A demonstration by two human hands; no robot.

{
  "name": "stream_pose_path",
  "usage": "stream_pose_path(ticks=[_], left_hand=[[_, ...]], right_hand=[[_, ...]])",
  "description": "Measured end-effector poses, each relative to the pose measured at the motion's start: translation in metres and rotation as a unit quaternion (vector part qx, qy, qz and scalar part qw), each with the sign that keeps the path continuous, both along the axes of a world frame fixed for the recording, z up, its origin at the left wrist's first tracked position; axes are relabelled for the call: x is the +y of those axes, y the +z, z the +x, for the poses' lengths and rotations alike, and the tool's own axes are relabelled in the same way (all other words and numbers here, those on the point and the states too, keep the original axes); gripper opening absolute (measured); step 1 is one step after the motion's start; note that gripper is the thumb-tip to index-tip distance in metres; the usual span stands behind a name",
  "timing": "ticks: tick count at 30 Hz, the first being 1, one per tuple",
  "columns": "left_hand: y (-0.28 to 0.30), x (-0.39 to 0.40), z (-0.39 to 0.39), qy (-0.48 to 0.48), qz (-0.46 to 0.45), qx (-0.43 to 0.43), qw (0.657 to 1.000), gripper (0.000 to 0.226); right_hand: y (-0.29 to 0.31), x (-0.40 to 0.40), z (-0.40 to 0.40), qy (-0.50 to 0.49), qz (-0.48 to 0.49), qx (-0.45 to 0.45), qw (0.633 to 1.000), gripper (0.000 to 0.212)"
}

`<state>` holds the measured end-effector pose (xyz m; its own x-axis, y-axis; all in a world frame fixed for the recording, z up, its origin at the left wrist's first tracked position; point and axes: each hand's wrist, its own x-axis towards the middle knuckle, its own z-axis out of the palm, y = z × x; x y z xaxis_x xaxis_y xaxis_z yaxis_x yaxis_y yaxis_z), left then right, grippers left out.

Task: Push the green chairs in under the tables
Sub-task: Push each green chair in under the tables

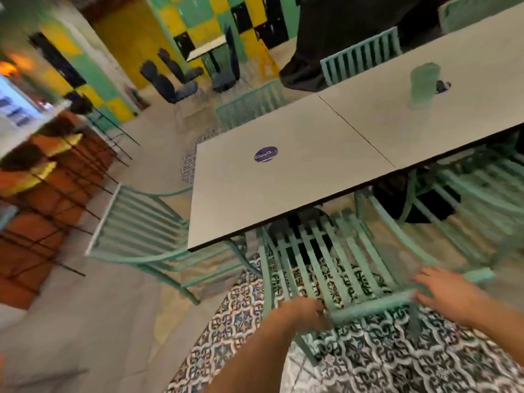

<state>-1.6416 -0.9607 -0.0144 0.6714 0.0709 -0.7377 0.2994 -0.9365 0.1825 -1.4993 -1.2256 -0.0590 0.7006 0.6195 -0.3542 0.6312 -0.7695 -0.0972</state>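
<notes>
A green slatted chair (334,259) stands in front of me with its seat partly under the grey table (255,199). My left hand (304,312) grips the left end of its top back rail. My right hand (445,290) rests on the right end of that rail, fingers spread over it. Another green chair (141,231) stands at the table's left end, seat partly under the top. More green chairs (479,188) sit on my side to the right and along the far side (360,56). The picture is blurred by motion.
A second grey table (467,66) joins the first on the right, with a pale green container (424,85) on it. A person in dark clothes (326,52) stands behind the far chairs. Dark chairs (175,80) and bar stools (56,148) stand to the left. Patterned tiles cover the floor.
</notes>
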Motion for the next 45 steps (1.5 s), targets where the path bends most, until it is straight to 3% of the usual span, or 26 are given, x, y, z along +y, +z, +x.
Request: stream_pose_path(ticks=[8,13,25,35,40,42,44,45], left_hand=[[-0.032,-0.017,-0.031,0.059,0.065,-0.138,0.987,0.022],[-0.044,-0.015,-0.034,0.065,0.051,-0.154,0.985,0.02],[-0.048,0.005,-0.054,0.065,0.053,-0.176,0.981,0.027],[-0.057,0.02,-0.082,0.074,0.053,-0.19,0.978,0.02],[-0.069,0.034,-0.1,0.126,0.033,-0.203,0.97,0.028],[-0.07,0.048,-0.112,0.248,0.059,-0.258,0.932,0.045],[-0.067,0.067,-0.129,0.441,0.088,-0.326,0.832,0.055],[-0.066,0.076,-0.139,0.546,0.082,-0.332,0.765,0.056]], right_hand=[[0.005,-0.007,-0.003,0.038,-0.026,0.025,0.999,0.041],[0.008,-0.008,-0.004,0.033,-0.018,0.036,0.999,0.03],[0.004,0.006,-0.025,0.015,0.005,0.05,0.999,0.029],[0.003,0.022,-0.047,0.021,-0.004,0.054,0.998,0.037],[0.004,0.023,-0.056,0.0,0.033,0.048,0.998,0.042],[0.007,0.021,-0.06,-0.072,0.102,-0.005,0.992,0.05],[0.007,0.018,-0.056,-0.246,0.196,-0.015,0.949,0.062],[-0.007,0.011,-0.043,-0.368,0.247,0.027,0.896,0.073]])
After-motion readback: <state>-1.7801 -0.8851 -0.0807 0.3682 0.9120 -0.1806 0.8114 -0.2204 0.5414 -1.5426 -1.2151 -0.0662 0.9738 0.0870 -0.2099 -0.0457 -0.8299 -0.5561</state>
